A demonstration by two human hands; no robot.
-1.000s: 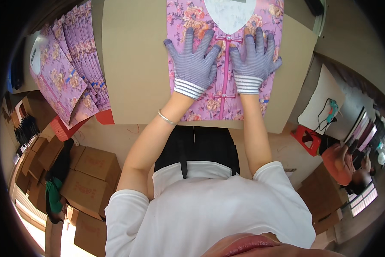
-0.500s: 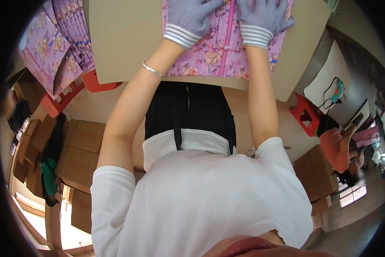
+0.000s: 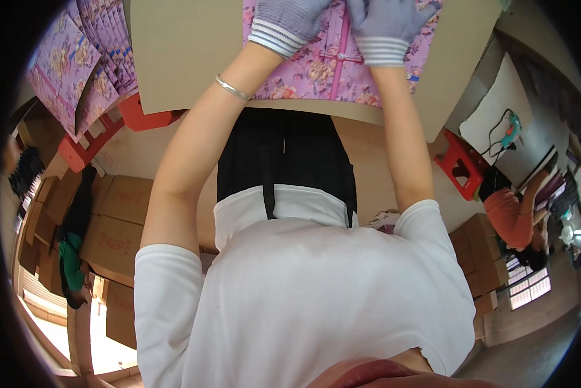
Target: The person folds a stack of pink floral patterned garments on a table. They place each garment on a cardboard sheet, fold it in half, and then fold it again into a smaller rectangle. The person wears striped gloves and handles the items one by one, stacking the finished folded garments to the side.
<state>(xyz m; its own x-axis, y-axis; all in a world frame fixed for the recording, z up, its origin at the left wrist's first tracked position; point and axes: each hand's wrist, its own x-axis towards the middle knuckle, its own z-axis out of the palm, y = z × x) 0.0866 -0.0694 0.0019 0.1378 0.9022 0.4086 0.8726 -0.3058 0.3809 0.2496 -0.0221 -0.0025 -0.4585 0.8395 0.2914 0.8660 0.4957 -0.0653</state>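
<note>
A pink floral garment (image 3: 326, 71) with a pink button strip lies on a cardboard-covered table (image 3: 187, 52) at the top of the view. My left hand (image 3: 284, 22), in a grey knit glove with a striped cuff, rests on the garment left of the strip. On the strip's right side lies my right hand (image 3: 387, 26), gloved the same way. The fingers of both hands are cut off by the top edge. A thin bracelet (image 3: 231, 88) circles my left wrist.
A stack of folded floral garments (image 3: 77, 64) fans out at the upper left over a red stool (image 3: 100, 132). Cardboard boxes (image 3: 116, 220) crowd the floor at left. Another red stool (image 3: 458, 165) and a person in orange (image 3: 513, 216) are at right.
The view has tipped downward, so the table and both hands slid to the top edge and more of my torso fills the frame. The hands stay on the garment.
</note>
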